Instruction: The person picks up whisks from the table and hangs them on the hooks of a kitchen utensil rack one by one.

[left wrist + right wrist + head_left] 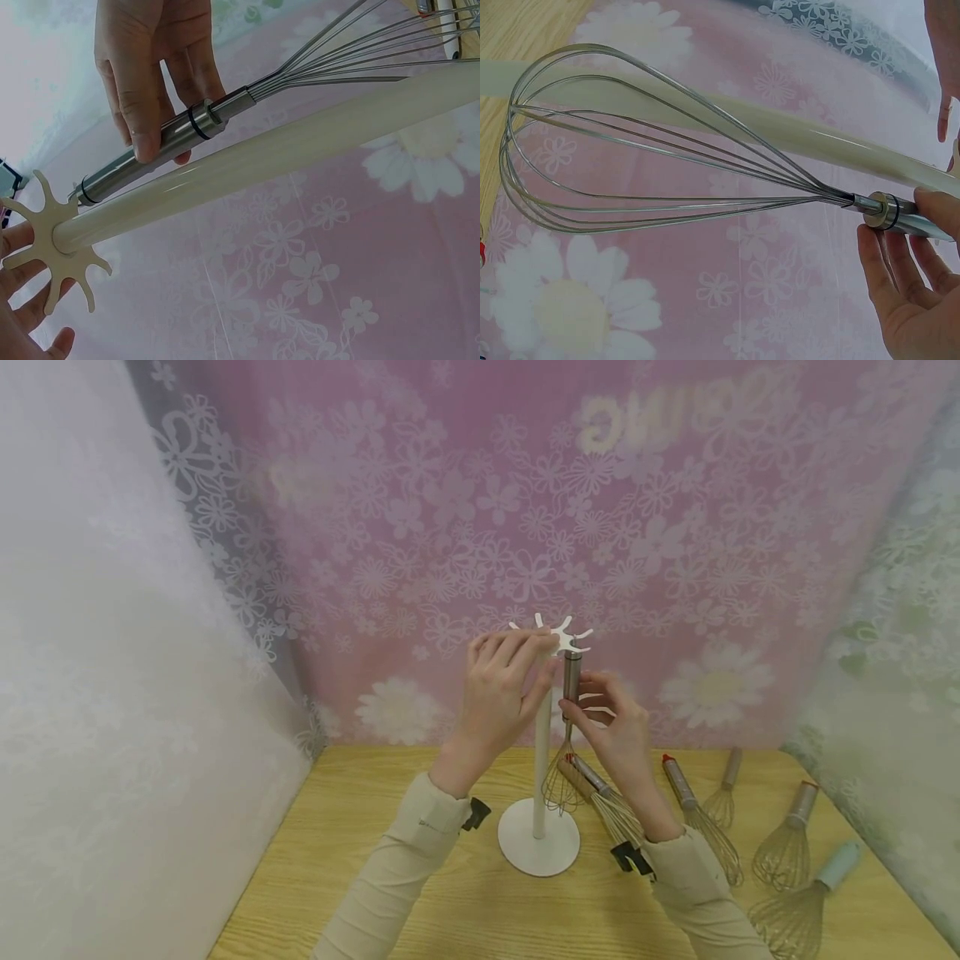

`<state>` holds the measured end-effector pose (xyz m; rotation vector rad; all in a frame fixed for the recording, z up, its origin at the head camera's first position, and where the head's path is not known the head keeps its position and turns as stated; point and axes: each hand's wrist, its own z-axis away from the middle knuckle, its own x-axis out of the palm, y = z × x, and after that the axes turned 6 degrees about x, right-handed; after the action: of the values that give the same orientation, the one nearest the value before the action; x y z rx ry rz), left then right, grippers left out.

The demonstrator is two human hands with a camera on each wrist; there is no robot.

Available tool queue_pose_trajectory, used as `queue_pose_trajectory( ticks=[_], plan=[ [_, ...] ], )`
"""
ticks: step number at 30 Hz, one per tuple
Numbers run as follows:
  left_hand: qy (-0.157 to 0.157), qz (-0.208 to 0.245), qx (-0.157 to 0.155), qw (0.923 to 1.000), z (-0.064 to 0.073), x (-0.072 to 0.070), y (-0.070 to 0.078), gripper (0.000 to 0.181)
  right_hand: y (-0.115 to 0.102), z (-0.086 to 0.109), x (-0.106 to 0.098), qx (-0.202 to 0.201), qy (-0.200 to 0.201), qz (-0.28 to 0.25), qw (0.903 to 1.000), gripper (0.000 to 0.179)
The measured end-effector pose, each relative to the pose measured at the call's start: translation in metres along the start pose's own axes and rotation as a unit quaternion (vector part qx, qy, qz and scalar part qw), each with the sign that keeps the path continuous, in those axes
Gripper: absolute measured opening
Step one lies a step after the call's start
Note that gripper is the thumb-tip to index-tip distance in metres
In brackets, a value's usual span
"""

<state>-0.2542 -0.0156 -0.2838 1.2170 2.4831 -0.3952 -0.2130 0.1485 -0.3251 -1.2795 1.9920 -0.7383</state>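
A whisk (572, 677) with a steel handle hangs head down beside a white stand (542, 768). My right hand (621, 727) pinches its handle between thumb and fingers, as the right wrist view shows with the wire loops (667, 201) reaching left. At the stand's top is a ring of curved hooks (64, 255), and the handle's end meets one of them. My left hand (498, 689) lies over that hook ring, fingers extended along its upper side. The left thumb (61, 343) stands apart from the ring.
On the wooden table (360, 877), the stand's round base (538, 858) sits near the middle. Several more whisks lie to the right, among them a light-blue-handled one (838, 866) and a red-tipped one (681, 783). Floral curtains (465, 527) enclose the back and sides.
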Motion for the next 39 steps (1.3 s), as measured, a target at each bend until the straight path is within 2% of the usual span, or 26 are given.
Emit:
queue_pose_trajectory(
  ticks=[7,11,14,28,34,39],
  plan=[
    [0.001,0.001,0.001,1.0,-0.001,0.0,0.0,0.023,0.0,0.0,-0.001,0.019,0.004,0.002,0.9998,0.031],
    [0.002,0.002,0.002,1.0,-0.001,0.0,0.0,0.023,0.0,0.001,-0.004,0.032,0.007,-0.016,0.9993,0.024],
    [0.003,0.0,0.004,1.0,-0.001,0.0,-0.001,0.023,0.001,0.001,-0.005,0.031,0.01,-0.028,0.9991,0.022],
    [-0.001,-0.002,0.005,1.0,-0.001,0.0,-0.001,0.023,0.01,0.0,-0.008,0.01,0.025,-0.019,0.9995,0.02],
    [-0.005,-0.006,0.004,1.0,-0.001,0.0,0.0,0.023,0.014,-0.002,-0.01,0.014,0.03,-0.013,0.9994,0.02],
    [-0.002,-0.008,0.005,1.0,-0.001,0.001,0.0,0.022,0.029,-0.007,-0.011,0.019,0.037,0.0,0.9991,0.02]
  ],
)
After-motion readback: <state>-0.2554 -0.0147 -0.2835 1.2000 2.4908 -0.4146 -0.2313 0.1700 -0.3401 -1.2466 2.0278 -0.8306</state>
